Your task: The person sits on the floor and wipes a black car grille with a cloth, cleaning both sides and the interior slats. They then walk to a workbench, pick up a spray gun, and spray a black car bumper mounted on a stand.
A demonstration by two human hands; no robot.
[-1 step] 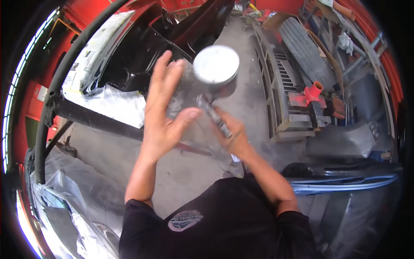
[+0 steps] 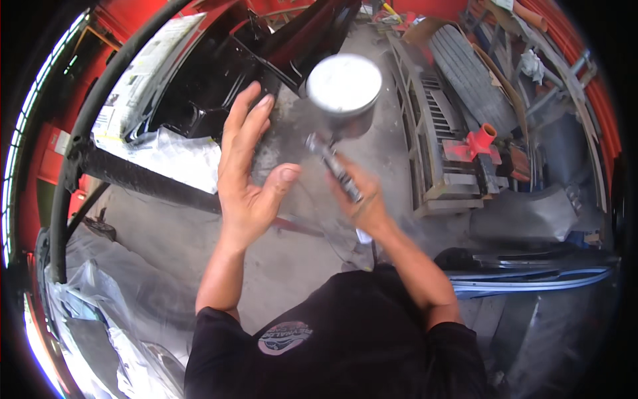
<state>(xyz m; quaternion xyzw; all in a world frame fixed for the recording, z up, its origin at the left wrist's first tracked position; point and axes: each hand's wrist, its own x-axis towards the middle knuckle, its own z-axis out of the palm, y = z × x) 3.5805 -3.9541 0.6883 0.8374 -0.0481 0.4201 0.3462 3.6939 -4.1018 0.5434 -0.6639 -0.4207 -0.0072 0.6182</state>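
Note:
My right hand (image 2: 367,199) is wrapped round a metal spray gun (image 2: 337,170), whose round cup with a white lid (image 2: 344,82) sits at its far end. A greyish haze blurs the air about the gun. My left hand (image 2: 247,179) is held up to the left of the gun, fingers stretched and thumb apart, with nothing in it. Beyond that hand lie glossy black car panels (image 2: 193,86), the nearest thing to its fingertips. The trigger and most of the grip are hidden by my right hand.
A thick black bar (image 2: 149,184) crosses at left, beside white sheeting (image 2: 176,159). Right of the grey floor (image 2: 286,259) stand a metal frame (image 2: 452,193), a tyre (image 2: 468,80) and an orange-red pipe fitting (image 2: 484,141). Blue-edged trim (image 2: 531,284) lies at near right.
The spray gun and its cup have shifted slightly right, the cup also a little farther away. My left hand keeps its spread pose, with its fingers slightly more to the left.

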